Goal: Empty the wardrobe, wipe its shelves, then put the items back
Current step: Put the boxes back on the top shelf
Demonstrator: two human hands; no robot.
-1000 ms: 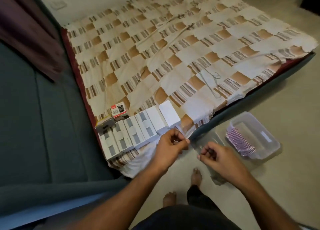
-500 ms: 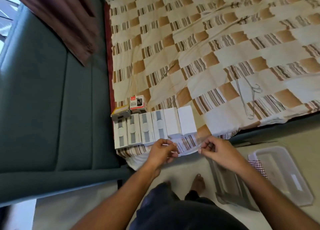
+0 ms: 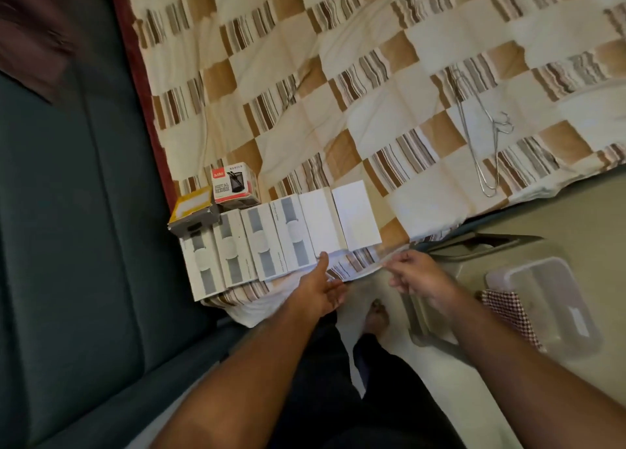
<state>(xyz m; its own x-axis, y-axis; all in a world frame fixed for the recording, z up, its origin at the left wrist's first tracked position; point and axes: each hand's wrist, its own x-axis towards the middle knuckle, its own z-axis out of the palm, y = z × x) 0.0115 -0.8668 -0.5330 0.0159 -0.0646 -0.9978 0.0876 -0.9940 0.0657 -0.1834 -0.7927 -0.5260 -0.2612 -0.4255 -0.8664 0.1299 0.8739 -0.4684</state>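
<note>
The emptying step looks underway: white boxes sit in a row at the bed edge. The left hand, fingers loose, touches the row, while the right hand seems to pinch a thin clear sheet, though blur leaves this uncertain. Next, probably, laying that sheet down beside the row.

Small red-and-white box on bedspread: "METAL MESH" readable on front face, beside picture of black mesh cup. Red corner logo and top line too blurred. Print on long white boxes too small.
</note>
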